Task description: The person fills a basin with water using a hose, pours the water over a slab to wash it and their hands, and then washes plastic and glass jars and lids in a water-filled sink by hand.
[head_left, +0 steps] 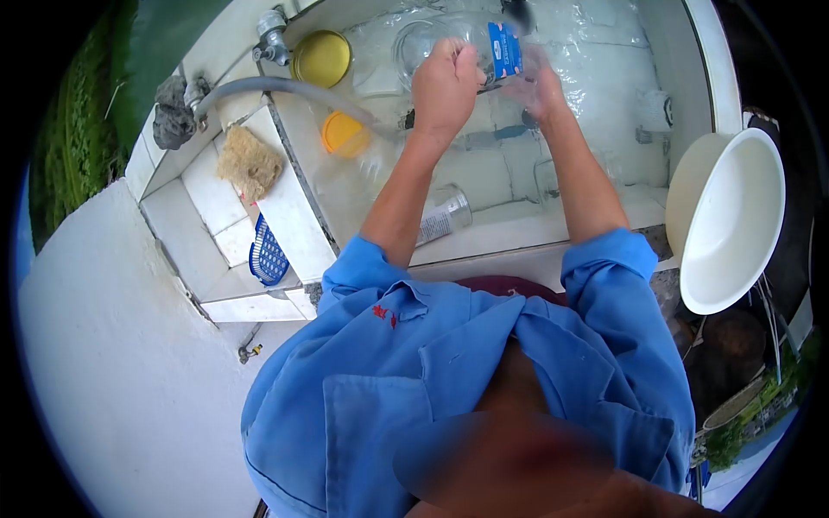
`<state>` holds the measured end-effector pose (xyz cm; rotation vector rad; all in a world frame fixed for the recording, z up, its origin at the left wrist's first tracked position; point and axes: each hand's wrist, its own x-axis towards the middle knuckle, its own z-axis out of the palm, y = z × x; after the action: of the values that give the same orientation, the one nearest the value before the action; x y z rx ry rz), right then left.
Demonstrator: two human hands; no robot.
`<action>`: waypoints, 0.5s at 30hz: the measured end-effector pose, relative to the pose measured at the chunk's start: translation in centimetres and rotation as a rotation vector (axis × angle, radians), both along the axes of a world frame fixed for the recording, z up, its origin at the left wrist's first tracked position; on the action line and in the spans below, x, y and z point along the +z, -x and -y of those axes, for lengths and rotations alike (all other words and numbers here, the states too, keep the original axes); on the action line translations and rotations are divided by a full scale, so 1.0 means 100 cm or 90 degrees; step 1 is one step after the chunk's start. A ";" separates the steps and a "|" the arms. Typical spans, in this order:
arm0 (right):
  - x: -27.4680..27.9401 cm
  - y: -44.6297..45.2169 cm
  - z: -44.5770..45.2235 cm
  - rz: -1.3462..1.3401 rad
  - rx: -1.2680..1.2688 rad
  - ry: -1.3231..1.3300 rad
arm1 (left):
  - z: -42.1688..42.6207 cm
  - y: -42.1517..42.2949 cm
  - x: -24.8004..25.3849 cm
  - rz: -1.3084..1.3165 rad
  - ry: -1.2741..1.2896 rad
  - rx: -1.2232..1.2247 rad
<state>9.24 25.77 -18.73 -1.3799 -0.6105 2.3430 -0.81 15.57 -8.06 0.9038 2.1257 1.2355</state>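
A clear container with a blue label [505,50] is held between both hands over the water of the tiled basin. My left hand [445,91] is closed in a fist-like grip at its left side. On the other side, the fingers of my right hand [544,86] wrap round its lower right part, partly blurred. Just left of my left hand, a round clear jar [416,53] lies in the water. A clear jar with a white label [445,216] lies on its side near the basin's front edge.
Left in the basin are a yellow round lid [321,59], an orange lid [344,135] and a grey hose [285,85]. A sponge [249,162] and blue basket [268,253] are beside it. A white bowl [734,220] stands at the right edge.
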 end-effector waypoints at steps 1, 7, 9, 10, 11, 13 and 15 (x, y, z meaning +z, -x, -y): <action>-0.004 -0.001 0.001 -0.009 0.033 0.012 | 0.001 0.001 0.002 0.151 -0.062 0.055; 0.023 -0.023 -0.006 -0.224 0.027 0.042 | 0.014 0.005 0.000 0.348 -0.113 0.103; 0.049 -0.033 -0.016 -0.141 0.047 -0.047 | 0.012 0.004 -0.004 0.388 -0.142 0.129; 0.067 -0.037 -0.018 -0.063 0.061 -0.136 | 0.011 0.003 -0.007 0.425 -0.169 0.147; 0.080 -0.040 -0.019 -0.058 0.067 -0.137 | 0.008 0.004 -0.019 0.430 -0.172 0.153; 0.104 -0.045 -0.021 0.044 0.117 -0.391 | -0.001 0.008 -0.041 0.142 -0.072 0.143; 0.130 -0.049 -0.023 0.144 0.161 -0.645 | -0.004 0.000 -0.041 0.225 -0.106 0.149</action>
<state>14.12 28.03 -5.75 -1.0739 -1.7910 1.5595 -0.78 16.01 -12.19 0.4624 1.9022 1.5782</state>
